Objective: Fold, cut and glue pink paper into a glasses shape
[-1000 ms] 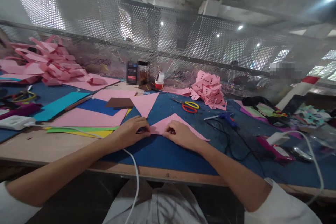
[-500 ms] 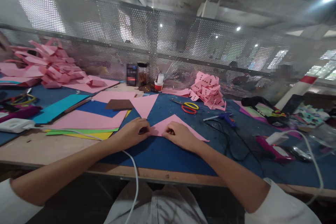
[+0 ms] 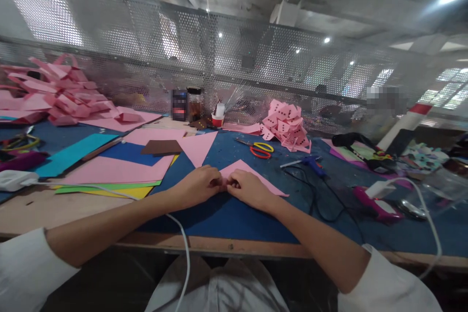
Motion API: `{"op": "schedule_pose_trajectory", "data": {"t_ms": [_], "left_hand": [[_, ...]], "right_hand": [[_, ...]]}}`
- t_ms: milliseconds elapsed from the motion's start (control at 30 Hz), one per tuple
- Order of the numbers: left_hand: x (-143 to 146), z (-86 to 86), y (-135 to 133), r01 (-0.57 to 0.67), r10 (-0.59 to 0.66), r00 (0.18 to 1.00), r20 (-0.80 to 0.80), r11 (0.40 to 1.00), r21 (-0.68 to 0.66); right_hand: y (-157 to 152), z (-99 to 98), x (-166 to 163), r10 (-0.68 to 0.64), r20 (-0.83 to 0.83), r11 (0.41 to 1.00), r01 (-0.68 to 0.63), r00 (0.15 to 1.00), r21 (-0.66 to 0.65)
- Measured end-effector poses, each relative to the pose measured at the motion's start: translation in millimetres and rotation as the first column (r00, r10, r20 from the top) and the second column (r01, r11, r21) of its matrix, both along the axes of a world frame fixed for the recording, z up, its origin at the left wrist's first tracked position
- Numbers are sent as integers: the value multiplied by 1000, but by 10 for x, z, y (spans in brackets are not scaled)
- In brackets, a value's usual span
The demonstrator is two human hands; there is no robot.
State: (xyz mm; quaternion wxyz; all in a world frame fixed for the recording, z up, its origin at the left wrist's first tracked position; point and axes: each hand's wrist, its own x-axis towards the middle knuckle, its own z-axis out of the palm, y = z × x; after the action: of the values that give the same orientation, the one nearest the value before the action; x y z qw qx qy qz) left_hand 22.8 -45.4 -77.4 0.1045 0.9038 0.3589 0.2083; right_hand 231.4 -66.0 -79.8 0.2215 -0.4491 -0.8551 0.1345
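Note:
A pink paper triangle (image 3: 241, 165) lies on the blue table mat, its point away from me and its long edge toward me. My left hand (image 3: 199, 186) is closed, its fingertips pinching the near edge at the left part of the sheet. Right beside it, my right hand (image 3: 250, 189) is curled with thumb and fingers pressed on the same edge. The fingertips of both hands nearly meet, and they cover the paper between them. Another pink triangle (image 3: 199, 146) lies just beyond my left hand.
Scissors (image 3: 261, 150) and a blue glue gun (image 3: 312, 163) lie to the right. A pile of dotted pink pieces (image 3: 285, 126) sits at the back, a heap of pink strips (image 3: 73, 92) at far left. Coloured sheets (image 3: 117, 170) lie left. A white cable (image 3: 186, 239) hangs over the front edge.
My left hand has slid right along the paper's near edge, up to my right hand. The right hand stays nearly in place. The view has shifted slightly.

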Motion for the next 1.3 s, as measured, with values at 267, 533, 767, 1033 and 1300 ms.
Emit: {"op": "schedule_pose_trajectory", "data": {"t_ms": [267,533,767,1033,1300], "left_hand": [[-37,-55,70,-7,7,1000,-15,1000,0],[-35,-14,59,-7,7,1000,-4,998,-55],[-40,-37,54,11,-9,999,32,997,-81],[-47,-64,47,103,-101,992,77,994,-29],[-49,-88,32,281,-277,960,-48,954,103]], "right_hand": [[-8,39,103,30,-45,996,-34,999,-84],[-17,54,176,-6,-22,993,4,1000,-121],[-40,127,251,-50,45,987,56,998,-148],[-30,233,378,-48,129,974,75,990,-214],[24,217,417,-30,138,969,62,990,-238]]}}
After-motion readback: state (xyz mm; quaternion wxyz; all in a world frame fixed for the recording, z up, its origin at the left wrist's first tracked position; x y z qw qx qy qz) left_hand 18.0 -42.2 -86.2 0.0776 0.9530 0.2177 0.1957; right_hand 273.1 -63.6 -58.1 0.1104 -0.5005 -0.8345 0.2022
